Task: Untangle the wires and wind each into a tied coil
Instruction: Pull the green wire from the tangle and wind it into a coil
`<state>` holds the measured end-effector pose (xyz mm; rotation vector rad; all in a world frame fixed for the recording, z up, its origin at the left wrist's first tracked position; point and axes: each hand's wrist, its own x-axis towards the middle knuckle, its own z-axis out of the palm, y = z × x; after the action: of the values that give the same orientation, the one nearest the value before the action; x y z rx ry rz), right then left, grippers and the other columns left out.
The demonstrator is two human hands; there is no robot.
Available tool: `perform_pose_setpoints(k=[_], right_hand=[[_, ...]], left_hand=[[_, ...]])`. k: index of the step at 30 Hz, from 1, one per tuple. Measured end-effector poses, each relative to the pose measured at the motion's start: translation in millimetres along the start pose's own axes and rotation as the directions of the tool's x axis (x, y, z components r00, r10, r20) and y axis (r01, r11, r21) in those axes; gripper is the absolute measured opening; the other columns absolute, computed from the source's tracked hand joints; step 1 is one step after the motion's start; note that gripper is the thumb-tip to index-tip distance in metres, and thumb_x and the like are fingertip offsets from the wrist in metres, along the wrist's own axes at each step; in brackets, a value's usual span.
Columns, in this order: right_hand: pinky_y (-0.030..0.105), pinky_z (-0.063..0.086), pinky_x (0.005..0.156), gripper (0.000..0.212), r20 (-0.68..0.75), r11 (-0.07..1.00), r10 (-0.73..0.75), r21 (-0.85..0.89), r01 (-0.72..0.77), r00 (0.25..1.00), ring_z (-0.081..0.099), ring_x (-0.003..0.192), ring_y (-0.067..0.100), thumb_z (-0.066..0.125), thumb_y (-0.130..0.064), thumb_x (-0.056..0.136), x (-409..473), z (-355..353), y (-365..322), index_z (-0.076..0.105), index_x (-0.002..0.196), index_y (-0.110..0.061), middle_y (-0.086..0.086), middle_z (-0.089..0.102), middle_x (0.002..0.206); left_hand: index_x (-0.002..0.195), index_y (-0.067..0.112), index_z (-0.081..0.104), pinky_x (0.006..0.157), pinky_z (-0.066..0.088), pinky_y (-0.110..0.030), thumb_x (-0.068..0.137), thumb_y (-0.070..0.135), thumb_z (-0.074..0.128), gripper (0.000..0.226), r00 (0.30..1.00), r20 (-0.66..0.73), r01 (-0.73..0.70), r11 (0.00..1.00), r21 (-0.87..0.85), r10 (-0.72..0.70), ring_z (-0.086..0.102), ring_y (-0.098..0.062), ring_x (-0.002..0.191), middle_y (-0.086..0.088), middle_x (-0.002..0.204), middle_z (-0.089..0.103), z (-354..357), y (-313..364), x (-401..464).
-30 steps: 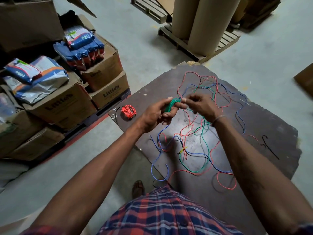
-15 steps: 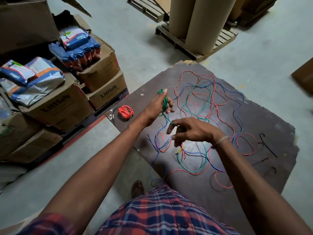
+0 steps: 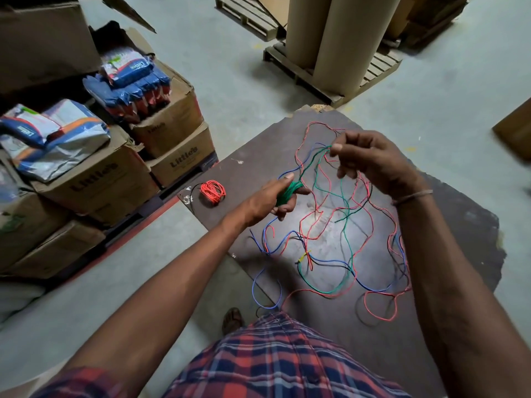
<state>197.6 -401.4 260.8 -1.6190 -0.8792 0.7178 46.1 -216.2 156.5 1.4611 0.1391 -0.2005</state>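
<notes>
Winding green wire. My left hand (image 3: 268, 198) grips the part-wound green coil (image 3: 287, 192) in a curled fist, index finger laid straight along the top. My right hand (image 3: 373, 165) is raised above the board, thumb and forefinger pinching the green wire (image 3: 311, 165) where it runs up from the coil; the other fingers hang loosely curled. The span between the hands looks near taut.

The rest of the green wire trails down across the dark board (image 3: 459, 225), looping through the red wires (image 3: 319, 208) and blue wires (image 3: 330, 261) that lie tangled there. A small yellow tie (image 3: 304, 256) sits at a crossing near the middle of the tangle. One finished red coil (image 3: 213, 191) lies on the board's left corner, well apart from the tangle.

Handling, as I judge it: thin insulated wire, light, limp but with some spring, so wound turns will want to open if my left grip loosens. The jacket is likely smooth; a fingertip pinch should hold it with light tension only. Best hold is close to the coil, feeding short lengths. Risk: pulling hard could drag red and blue strands along and tighten crossings.
</notes>
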Motion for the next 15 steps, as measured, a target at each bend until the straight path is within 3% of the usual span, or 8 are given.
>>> perform_pose_setpoints(k=[3,6,11,15], right_hand=[[0.025,0.046,0.053,0.024,-0.214,0.99,-0.001,-0.136,-0.028,0.977,0.048,0.053,0.017,0.066,-0.016,0.1,20.9,-2.2,27.4,0.067,0.1,0.008,0.017,0.056,0.076],[0.028,0.039,0.049,0.023,-0.28,0.963,0.12,-0.201,-0.18,0.952,0.043,0.05,0.009,0.067,-0.019,0.099,24.9,15.8,64.4,0.07,0.098,0.003,0.011,0.058,0.075],[0.025,0.041,0.044,0.032,0.0,0.886,0.408,-0.24,-0.396,0.913,0.042,0.053,0.015,0.055,-0.031,0.105,-4.0,71.5,97.9,0.076,0.087,-0.016,0.005,0.042,0.068],[0.031,0.054,0.051,0.045,0.156,0.859,0.475,-0.299,-0.416,0.866,0.054,0.05,0.019,0.047,-0.048,0.106,-28.8,105.3,86.2,0.077,0.096,-0.015,0.007,0.055,0.06]], left_hand=[[0.13,-0.008,0.059,0.048,0.034,-0.026,0.108,0.048,0.018,0.073,0.999,0.037,0.003,0.997,-0.082,0.0,0.024,-0.016,0.048,-0.004,0.057,0.026,6.8,3.2,-3.1],[0.136,-0.01,0.054,0.048,0.034,-0.026,0.109,0.046,0.013,0.074,0.995,0.099,0.006,0.981,-0.195,0.014,0.022,-0.01,0.044,-0.001,0.059,0.023,10.8,12.3,-5.8],[0.139,-0.017,0.04,0.05,0.04,-0.026,0.108,0.048,0.011,0.077,0.993,0.071,-0.055,0.916,-0.397,0.091,0.023,-0.008,0.044,-0.001,0.063,0.031,5.6,28.2,-5.2],[0.135,-0.005,0.04,0.058,0.047,-0.029,0.104,0.048,0.008,0.069,0.994,-0.035,-0.104,0.867,-0.488,0.1,0.027,-0.01,0.045,-0.008,0.072,0.041,-5.0,28.6,-3.4]])
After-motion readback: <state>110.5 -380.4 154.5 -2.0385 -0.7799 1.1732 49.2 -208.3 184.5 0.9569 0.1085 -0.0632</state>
